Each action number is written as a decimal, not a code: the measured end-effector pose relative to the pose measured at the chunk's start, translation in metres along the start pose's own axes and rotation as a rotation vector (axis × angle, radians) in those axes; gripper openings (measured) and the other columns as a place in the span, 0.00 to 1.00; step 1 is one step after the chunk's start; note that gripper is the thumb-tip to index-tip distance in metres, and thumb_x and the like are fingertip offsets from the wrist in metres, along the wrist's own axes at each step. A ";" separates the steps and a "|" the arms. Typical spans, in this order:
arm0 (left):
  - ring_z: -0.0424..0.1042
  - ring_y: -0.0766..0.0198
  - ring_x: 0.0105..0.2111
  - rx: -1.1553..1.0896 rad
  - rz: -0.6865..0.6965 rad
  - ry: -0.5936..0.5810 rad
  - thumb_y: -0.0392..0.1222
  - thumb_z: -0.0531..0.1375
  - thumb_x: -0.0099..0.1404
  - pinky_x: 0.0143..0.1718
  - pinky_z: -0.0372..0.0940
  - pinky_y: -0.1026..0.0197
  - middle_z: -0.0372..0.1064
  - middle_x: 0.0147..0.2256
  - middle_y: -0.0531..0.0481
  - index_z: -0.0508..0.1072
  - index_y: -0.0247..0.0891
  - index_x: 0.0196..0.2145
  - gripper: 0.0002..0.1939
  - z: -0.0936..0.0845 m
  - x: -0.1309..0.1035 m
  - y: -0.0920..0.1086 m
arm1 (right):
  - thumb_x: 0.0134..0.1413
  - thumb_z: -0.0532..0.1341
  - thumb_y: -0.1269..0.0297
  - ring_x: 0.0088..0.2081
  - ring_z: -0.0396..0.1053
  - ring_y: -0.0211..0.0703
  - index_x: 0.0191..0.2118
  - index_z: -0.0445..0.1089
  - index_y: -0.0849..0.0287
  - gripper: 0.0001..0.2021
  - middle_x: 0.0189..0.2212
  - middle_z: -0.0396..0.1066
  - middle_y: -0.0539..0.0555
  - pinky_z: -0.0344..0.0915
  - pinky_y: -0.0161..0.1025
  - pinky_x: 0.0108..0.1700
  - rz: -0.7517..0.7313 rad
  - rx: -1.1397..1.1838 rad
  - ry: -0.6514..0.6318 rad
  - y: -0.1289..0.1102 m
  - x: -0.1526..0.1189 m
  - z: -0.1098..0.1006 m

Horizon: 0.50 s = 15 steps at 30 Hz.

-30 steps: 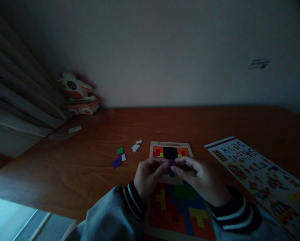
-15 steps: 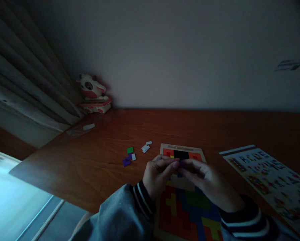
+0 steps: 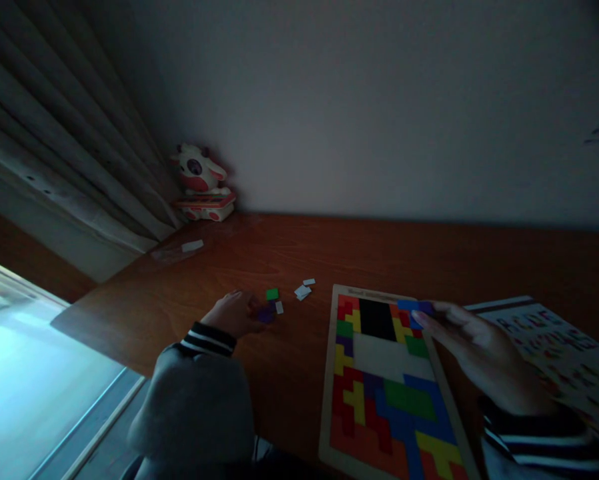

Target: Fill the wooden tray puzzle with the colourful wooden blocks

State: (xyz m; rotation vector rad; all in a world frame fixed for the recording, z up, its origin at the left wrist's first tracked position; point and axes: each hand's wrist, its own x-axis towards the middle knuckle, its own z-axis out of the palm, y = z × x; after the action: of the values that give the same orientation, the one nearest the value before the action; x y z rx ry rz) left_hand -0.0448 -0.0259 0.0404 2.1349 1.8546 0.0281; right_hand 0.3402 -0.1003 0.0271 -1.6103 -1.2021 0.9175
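Observation:
My right hand (image 3: 479, 347) pinches a blue puzzle piece (image 3: 408, 305) between thumb and fingers, over the top right corner of the wooden puzzle board (image 3: 327, 400). A darker violet-blue part shows at the fingertips; whether it is a second piece I cannot tell. On the tabletop to the left, my left hand (image 3: 235, 315) reaches to the purple pieces (image 3: 266, 316), its fingers apart around them. A green piece (image 3: 272, 293) and a small white piece (image 3: 279, 307) lie beside them. Coloured blocks fill much of the board, around a black area (image 3: 376, 320) and a pale area (image 3: 387, 355).
Several white pieces (image 3: 303, 291) lie left of the board's top. A printed pattern sheet (image 3: 544, 333) is at the right, partly behind my right hand. A toy cow (image 3: 203, 183) stands at the back left near the curtain (image 3: 79, 133). Clear plastic (image 3: 172, 253) lies near the table's left edge.
My hands have parted from above the board. The left has moved left to the purple pieces; the right has moved right with the blue piece. The view has shifted slightly, uncovering the board.

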 end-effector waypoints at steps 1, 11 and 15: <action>0.74 0.53 0.39 -0.006 -0.009 -0.018 0.52 0.69 0.48 0.37 0.64 0.59 0.76 0.39 0.45 0.75 0.38 0.38 0.22 0.001 0.001 -0.001 | 0.41 0.67 0.44 0.43 0.77 0.57 0.37 0.77 0.53 0.21 0.38 0.80 0.57 0.74 0.48 0.45 0.004 -0.004 0.001 0.000 0.000 0.000; 0.74 0.58 0.34 -0.086 -0.014 -0.053 0.54 0.69 0.47 0.31 0.60 0.63 0.76 0.31 0.52 0.76 0.41 0.30 0.17 0.005 0.012 0.007 | 0.45 0.65 0.44 0.46 0.76 0.57 0.41 0.77 0.54 0.21 0.42 0.80 0.56 0.74 0.44 0.44 0.037 -0.035 -0.030 0.007 0.001 0.000; 0.74 0.57 0.34 -0.097 -0.012 0.037 0.50 0.70 0.47 0.31 0.61 0.63 0.75 0.30 0.52 0.76 0.41 0.29 0.14 0.007 0.011 0.011 | 0.46 0.65 0.43 0.46 0.76 0.57 0.40 0.77 0.52 0.21 0.41 0.80 0.56 0.75 0.44 0.43 0.036 -0.054 -0.037 0.004 0.001 0.000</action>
State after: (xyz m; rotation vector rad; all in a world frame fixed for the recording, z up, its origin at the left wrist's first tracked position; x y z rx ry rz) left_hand -0.0307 -0.0178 0.0349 2.0706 1.8476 0.1533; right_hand 0.3413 -0.1001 0.0232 -1.6697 -1.2364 0.9483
